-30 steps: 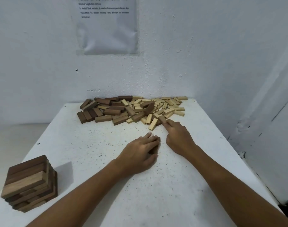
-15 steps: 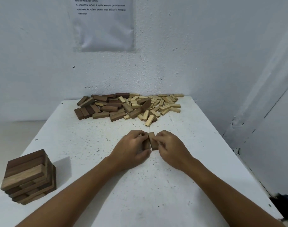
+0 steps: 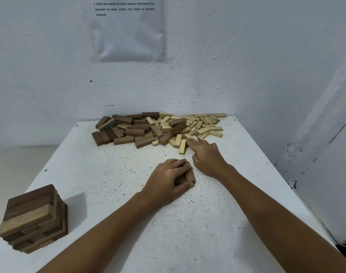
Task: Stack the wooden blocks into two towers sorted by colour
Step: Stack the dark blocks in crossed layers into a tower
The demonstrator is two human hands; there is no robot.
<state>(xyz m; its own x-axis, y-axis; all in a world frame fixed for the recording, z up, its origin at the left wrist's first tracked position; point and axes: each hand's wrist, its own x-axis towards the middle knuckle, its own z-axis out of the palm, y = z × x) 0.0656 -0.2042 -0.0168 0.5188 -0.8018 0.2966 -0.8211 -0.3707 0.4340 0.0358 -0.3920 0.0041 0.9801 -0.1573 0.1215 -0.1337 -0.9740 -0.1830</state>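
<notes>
holding what look like two dark blocks (image 3: 189, 176) in the left grip (image 3: 168, 179), fingers curled round them, down on the tabletop (image 3: 217, 223) near the middle. reaching out with the right grip (image 3: 206, 156) to the near edge of the pile (image 3: 160, 129), one finger straight and touching there, other fingers bent, holding nothing as far as can be seen. hard to tell which block under that fingertip; just beside a light block (image 3: 182, 146).

at the far end of the tabletop: dark and light blocks all mixed up in the pile. at the near left corner: a dark tower (image 3: 32, 219), well apart from both grips. no light tower yet. lots left to do, by the look of it.

things to watch out for:

- pulling out the wrong colour, with dark and light lying right on top of each other at that spot.
- pushing too hard into the pile and sending blocks sliding, maybe off the far edge, with the pile so close to it.
- squeezing too many blocks in the left grip and dropping one on the way to the tower.
- bumping the tower when adding more. already a bit crooked, with some blocks sticking out, and very close to the left edge. easy to tip with a hard drop or a knock from an arm.
</notes>
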